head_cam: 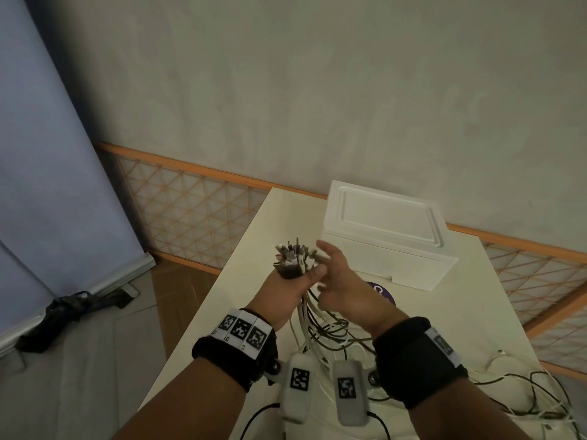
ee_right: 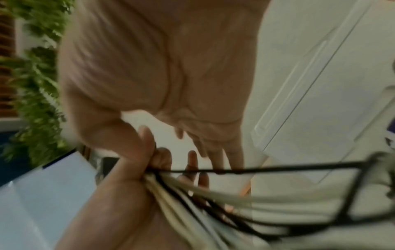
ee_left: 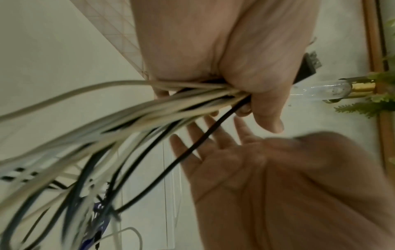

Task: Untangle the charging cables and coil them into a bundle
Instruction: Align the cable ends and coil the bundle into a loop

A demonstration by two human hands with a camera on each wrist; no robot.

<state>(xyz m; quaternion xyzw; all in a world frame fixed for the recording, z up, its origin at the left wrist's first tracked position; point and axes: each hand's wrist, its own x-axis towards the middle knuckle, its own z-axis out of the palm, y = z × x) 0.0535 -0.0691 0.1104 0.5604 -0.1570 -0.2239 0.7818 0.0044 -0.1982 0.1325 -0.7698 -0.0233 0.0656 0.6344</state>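
**Combing gathered cables straight**

Left hand fisted round the charging cables just below the plugs, above the counter. Right hand spread, holding nothing. Best combed downward slowly, easing snags, never yanking.

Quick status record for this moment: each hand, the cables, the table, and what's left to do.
left hand: fist gripping the cables just below their plugs, plugs pointing up
right hand: fingers spread, beside the left hand's grip, holding nothing
cables: white and black, gathered at the plug end; the rest trails loose and tangled onto the table
table: also carries a white box
remaining: loose lengths not yet coiled
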